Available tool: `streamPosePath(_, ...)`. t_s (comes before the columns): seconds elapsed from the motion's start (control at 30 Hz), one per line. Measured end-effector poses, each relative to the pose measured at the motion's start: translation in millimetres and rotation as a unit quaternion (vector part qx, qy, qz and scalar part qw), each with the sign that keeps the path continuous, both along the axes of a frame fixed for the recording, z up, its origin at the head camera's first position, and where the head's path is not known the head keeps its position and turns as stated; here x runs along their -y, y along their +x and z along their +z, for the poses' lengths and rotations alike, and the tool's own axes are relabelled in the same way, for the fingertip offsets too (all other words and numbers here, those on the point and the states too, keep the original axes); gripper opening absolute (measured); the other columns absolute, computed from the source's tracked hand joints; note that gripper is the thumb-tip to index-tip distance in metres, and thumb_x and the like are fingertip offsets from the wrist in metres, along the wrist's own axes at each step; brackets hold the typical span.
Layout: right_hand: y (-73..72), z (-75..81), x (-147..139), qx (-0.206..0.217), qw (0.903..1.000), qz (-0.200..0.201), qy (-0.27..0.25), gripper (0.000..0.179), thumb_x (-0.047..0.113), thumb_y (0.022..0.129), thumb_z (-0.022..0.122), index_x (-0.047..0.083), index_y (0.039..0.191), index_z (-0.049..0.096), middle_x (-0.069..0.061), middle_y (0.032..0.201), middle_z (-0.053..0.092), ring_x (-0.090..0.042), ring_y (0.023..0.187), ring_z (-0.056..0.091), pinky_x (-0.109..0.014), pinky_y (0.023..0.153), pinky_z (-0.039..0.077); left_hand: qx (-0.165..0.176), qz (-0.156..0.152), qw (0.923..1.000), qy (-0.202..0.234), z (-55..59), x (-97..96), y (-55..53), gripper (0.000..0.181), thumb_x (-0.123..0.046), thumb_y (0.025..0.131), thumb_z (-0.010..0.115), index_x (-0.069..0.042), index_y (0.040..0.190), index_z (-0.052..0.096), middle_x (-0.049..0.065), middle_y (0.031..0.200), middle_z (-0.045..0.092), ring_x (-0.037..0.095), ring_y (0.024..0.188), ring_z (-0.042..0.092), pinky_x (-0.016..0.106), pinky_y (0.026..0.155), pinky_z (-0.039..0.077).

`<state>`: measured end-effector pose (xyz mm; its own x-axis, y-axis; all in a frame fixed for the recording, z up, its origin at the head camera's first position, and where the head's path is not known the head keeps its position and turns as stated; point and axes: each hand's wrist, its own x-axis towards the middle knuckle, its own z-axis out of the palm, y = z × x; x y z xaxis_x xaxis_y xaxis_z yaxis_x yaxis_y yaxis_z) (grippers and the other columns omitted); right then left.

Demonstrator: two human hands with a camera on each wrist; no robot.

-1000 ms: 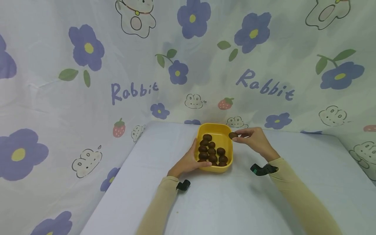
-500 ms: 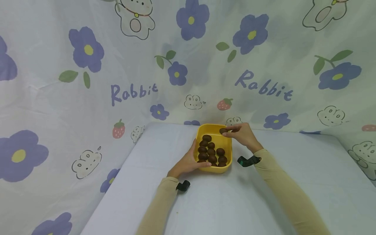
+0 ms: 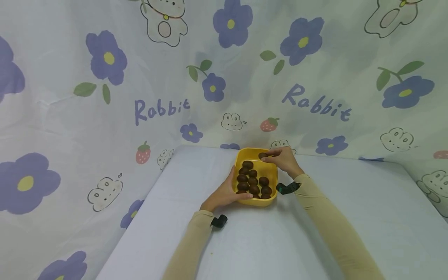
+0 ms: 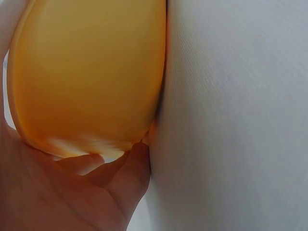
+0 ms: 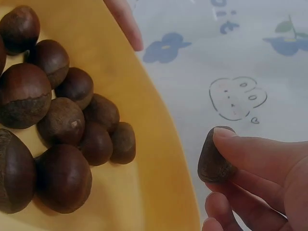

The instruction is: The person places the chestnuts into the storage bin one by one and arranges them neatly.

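My left hand (image 3: 225, 192) grips the left side of a yellow plastic box (image 3: 268, 168), thumb over its near rim. In the left wrist view, the fingers lie against the outer wall of the box (image 4: 89, 72), low by the table. Several brown chestnuts (image 5: 64, 178) lie inside, mostly toward the left and near end. Between thumb and fingers, my right hand (image 3: 285, 160) pinches one more chestnut (image 5: 214, 159). It is held up over the far end of the box in the head view.
The box stands on a white-covered table (image 3: 245, 241), close to its back edge. Behind it hangs a white curtain (image 3: 245, 85) printed with purple flowers, rabbits and strawberries. A dark wrist camera (image 3: 288, 188) sits on the right wrist, near the box's right rim.
My right hand has moved left with the chestnut, from beside the box's right rim to over its far end. The left hand and the box have stayed in place.
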<state>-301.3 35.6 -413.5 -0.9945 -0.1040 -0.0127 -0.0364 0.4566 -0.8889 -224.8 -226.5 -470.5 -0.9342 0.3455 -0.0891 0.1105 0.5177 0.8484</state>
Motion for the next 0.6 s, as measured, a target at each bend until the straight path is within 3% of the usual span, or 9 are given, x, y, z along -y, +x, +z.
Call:
streamPosePath(0.33,-6.6,-10.3,3,-0.001,1.0,0.0,0.009,0.041,0.024,0.088,0.084,0.001,0.12,0.075,-0.021,0.123,0.073,-0.034,0.112,0.072,-0.045,0.1,0.06,0.003,0.004,1.0,-0.008,-2.1,-0.2,-1.9,0.137,-0.061,0.072,0.088,-0.034,0.167,-0.007,-0.002,0.176,0.011,0.027,0.161,0.023,0.059,0.129,0.023)
streamPosePath(0.6,-9.5,-11.2,6,-0.013,0.9989,0.003,0.046,0.04,0.024,0.088,0.084,0.0,0.119,0.075,-0.021,0.119,0.074,-0.034,0.108,0.072,-0.046,0.097,0.061,0.006,0.006,0.9999,-0.01,-2.6,-0.6,-1.7,0.136,-0.061,0.072,0.087,-0.032,0.167,-0.006,0.0,0.176,0.011,0.029,0.161,0.023,0.061,0.128,0.024)
